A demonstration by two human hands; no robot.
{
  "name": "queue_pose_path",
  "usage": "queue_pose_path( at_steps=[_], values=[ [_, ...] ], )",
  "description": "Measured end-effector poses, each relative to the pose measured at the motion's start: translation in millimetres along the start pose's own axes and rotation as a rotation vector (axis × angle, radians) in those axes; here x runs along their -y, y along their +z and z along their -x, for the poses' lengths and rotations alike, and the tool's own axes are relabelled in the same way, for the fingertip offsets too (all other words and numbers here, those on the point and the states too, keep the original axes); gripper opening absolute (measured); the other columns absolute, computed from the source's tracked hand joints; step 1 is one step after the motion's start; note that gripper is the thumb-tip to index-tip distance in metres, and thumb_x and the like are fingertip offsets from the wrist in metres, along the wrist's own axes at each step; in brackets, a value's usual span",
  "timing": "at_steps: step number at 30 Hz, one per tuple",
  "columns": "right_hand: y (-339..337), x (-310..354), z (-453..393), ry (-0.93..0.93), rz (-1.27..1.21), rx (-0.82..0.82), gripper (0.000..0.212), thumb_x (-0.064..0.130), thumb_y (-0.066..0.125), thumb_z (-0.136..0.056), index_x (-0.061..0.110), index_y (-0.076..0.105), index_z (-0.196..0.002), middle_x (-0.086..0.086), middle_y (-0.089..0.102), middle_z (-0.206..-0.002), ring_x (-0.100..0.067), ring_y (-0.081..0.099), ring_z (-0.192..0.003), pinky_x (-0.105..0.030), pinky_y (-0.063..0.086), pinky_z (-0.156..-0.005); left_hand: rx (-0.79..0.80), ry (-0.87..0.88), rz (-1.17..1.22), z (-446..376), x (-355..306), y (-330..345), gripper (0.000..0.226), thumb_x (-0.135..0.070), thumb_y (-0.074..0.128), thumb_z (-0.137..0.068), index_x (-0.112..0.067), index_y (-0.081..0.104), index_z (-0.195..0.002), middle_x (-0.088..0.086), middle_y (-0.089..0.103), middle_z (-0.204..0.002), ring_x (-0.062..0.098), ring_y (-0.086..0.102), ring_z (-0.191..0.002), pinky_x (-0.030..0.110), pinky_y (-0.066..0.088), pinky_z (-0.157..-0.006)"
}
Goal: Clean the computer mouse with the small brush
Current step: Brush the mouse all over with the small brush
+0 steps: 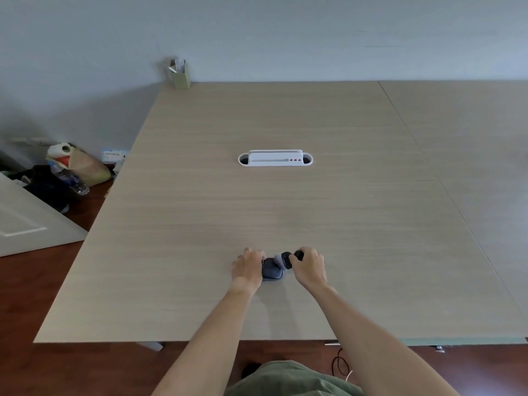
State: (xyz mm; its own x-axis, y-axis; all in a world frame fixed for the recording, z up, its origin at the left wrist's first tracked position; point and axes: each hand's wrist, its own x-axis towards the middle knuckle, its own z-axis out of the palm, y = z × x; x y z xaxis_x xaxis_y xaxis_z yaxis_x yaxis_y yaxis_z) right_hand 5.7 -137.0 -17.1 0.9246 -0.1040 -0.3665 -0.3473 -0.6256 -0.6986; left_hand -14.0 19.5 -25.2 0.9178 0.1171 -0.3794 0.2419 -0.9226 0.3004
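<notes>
A dark computer mouse point(272, 271) lies on the light wooden table point(285, 201), near its front edge. My left hand point(248, 266) grips the mouse from its left side and holds it against the table. My right hand point(309, 265) is closed around a small brush point(284, 260) with a dark handle and a pale grey head. The brush head rests on the top front of the mouse. Part of the mouse's left side is hidden under my fingers.
A white cable-port cover point(275, 158) is set into the middle of the table. A small green box point(180, 74) stands at the far left corner by the wall. Bags and a plastic bottle point(70, 178) lie on the floor to the left.
</notes>
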Motion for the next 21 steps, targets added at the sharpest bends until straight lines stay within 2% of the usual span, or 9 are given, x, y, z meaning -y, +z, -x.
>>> queue_pose_path(
  at_steps=[3,6,10,12,16,18,21],
  values=[
    [-0.5,2.4,2.9,-0.036,-0.055,-0.010,0.018,0.014,0.062,-0.081,-0.004,0.066,-0.077,-0.014,0.068,-0.075,-0.028,0.055,-0.072,-0.033,0.042,-0.060,-0.020,0.013,-0.006,0.2,1.1,1.8,0.046,0.004,0.059,-0.082,-0.026,0.061,-0.118,0.007,0.052,-0.119,0.030,0.058,-0.107,0.038,0.048,-0.088],
    [1.1,2.6,7.0,-0.051,-0.060,0.097,0.019,0.012,0.063,-0.079,-0.006,0.065,-0.074,-0.008,0.058,-0.063,-0.024,0.050,-0.065,-0.031,0.038,-0.054,-0.025,0.021,0.010,0.0,1.1,2.0,0.044,0.005,0.057,-0.083,-0.025,0.062,-0.115,0.007,0.052,-0.118,0.031,0.058,-0.106,0.038,0.048,-0.089],
    [3.1,-0.6,6.1,0.004,-0.001,0.021,0.020,0.018,0.061,-0.083,0.000,0.064,-0.078,-0.012,0.067,-0.076,-0.032,0.059,-0.074,-0.034,0.043,-0.060,-0.020,0.040,0.004,-0.4,3.2,1.2,0.047,0.007,0.055,-0.082,-0.025,0.063,-0.115,0.007,0.052,-0.117,0.031,0.057,-0.106,0.038,0.047,-0.088],
    [1.9,1.7,5.8,0.012,-0.010,-0.028,0.020,0.018,0.060,-0.083,-0.001,0.064,-0.078,-0.013,0.067,-0.078,-0.030,0.057,-0.073,-0.032,0.041,-0.059,-0.014,0.068,-0.004,-0.9,5.4,0.3,0.049,0.008,0.054,-0.081,-0.025,0.063,-0.116,0.007,0.052,-0.118,0.032,0.057,-0.107,0.038,0.046,-0.088],
    [2.3,6.2,5.6,-0.042,-0.054,0.065,0.022,0.013,0.062,-0.079,-0.009,0.061,-0.072,-0.011,0.056,-0.063,-0.023,0.045,-0.064,-0.031,0.035,-0.054,-0.015,0.113,-0.024,-3.2,9.3,-1.3,0.049,0.008,0.059,-0.076,-0.027,0.065,-0.109,0.003,0.057,-0.113,0.029,0.061,-0.105,0.038,0.050,-0.088],
    [3.2,5.2,5.8,-0.032,-0.013,0.087,0.025,0.015,0.062,-0.080,-0.008,0.058,-0.069,-0.008,0.052,-0.061,-0.023,0.044,-0.061,-0.031,0.034,-0.053,-0.018,0.109,-0.030,-3.9,9.5,-1.6,0.051,0.009,0.060,-0.075,-0.023,0.061,-0.115,0.002,0.058,-0.117,0.028,0.060,-0.109,0.038,0.049,-0.090],
    [1.7,4.6,6.0,0.025,0.042,-0.019,0.026,0.017,0.059,-0.080,0.003,0.048,-0.061,-0.006,0.049,-0.060,-0.027,0.040,-0.058,-0.031,0.031,-0.051,-0.036,0.111,-0.024,-5.5,9.7,0.9,0.062,0.011,0.060,-0.074,-0.017,0.049,-0.128,0.003,0.057,-0.126,0.028,0.058,-0.115,0.038,0.048,-0.093]
  ],
)
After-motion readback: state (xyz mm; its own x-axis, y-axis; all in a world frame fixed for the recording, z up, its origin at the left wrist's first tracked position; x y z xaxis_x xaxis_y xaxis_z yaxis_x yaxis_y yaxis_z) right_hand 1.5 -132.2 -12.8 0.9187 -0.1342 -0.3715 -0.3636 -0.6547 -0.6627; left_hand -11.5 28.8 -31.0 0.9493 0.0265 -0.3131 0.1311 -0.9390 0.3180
